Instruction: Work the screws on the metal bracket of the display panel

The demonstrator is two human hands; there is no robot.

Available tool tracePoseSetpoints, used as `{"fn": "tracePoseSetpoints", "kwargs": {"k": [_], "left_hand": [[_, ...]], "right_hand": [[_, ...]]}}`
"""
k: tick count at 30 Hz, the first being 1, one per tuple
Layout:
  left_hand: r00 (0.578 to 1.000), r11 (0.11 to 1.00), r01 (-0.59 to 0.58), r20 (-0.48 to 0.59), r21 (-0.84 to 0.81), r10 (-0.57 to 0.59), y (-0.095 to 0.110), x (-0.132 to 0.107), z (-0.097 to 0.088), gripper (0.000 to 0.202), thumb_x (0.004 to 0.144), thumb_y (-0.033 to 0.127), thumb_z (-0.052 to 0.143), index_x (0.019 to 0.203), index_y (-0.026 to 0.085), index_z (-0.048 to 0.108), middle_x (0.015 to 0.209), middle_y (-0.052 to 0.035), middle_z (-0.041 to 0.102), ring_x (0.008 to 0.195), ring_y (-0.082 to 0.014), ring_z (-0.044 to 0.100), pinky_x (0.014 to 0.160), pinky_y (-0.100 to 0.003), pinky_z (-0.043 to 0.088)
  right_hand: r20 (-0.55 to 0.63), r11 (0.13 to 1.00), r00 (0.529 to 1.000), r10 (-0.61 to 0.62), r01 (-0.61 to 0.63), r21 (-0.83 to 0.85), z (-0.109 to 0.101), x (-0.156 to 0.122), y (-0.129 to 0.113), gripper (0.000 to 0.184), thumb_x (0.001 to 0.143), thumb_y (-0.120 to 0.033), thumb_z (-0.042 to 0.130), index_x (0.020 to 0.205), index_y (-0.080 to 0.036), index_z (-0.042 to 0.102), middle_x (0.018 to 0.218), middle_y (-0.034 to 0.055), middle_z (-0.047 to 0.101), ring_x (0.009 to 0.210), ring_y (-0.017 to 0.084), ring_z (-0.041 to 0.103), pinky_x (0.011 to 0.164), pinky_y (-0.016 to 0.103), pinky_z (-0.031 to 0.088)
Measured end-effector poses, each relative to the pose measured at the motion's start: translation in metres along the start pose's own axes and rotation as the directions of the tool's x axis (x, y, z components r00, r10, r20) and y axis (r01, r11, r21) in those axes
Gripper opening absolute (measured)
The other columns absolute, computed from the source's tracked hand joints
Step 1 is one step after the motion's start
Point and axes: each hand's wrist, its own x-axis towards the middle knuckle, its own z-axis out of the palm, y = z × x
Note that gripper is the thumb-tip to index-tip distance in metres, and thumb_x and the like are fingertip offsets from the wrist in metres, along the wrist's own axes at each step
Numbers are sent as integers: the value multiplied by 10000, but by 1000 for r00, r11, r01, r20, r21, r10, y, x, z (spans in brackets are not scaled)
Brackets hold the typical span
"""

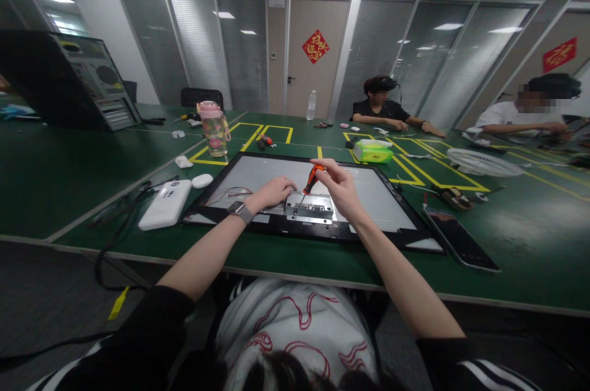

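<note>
A flat display panel (239,177) with a black frame lies on the green table in front of me. Fixed near its close edge is a silver metal bracket (316,209). My right hand (338,185) grips an orange and black screwdriver (313,178) near the top of its handle. The screwdriver slants, its tip pointing down at the bracket's left part. My left hand (275,190) rests low over the panel, fingers stretched to the bracket's upper left edge. Thin wires (225,193) run across the panel left of that hand.
Left of the panel lie a white power bank (166,203) and a white case (201,181); a pink-lidded bottle (213,130) stands behind. A phone (460,237) lies right. Farther back are a green pack (372,151), a white basket (482,161) and two people seated.
</note>
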Motion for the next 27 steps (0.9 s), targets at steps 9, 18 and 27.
{"fn": "tracePoseSetpoints", "kwargs": {"k": [9, 18, 27], "left_hand": [[1000, 1000, -8, -19, -7, 7, -5, 1, 4, 336, 897, 192, 365, 1042, 165, 667, 981, -84, 648, 938, -212, 582, 872, -321, 441], [1000, 1000, -11, -9, -24, 11, 1, 0, 0, 328, 890, 156, 371, 1013, 148, 674, 967, -85, 650, 927, -199, 582, 883, -311, 440], [1000, 1000, -28, -12, -13, 28, -1, 0, 1, 320, 888, 150, 373, 998, 158, 673, 923, -71, 628, 884, -184, 572, 876, -304, 445]], "right_hand": [[10, 1000, 1000, -1, 1, -13, 2, 0, -4, 276, 901, -347, 542, 1146, -267, 642, 974, 39, 679, 928, 179, 625, 923, 381, 465], [34, 998, 998, 50, -51, 47, 5, -1, -2, 275, 861, -369, 601, 1109, -264, 656, 948, 32, 691, 880, 179, 637, 886, 373, 487], [37, 990, 996, 75, -79, 118, 5, 0, 6, 204, 801, -341, 678, 996, -282, 694, 983, 10, 674, 904, 168, 620, 882, 340, 485]]}}
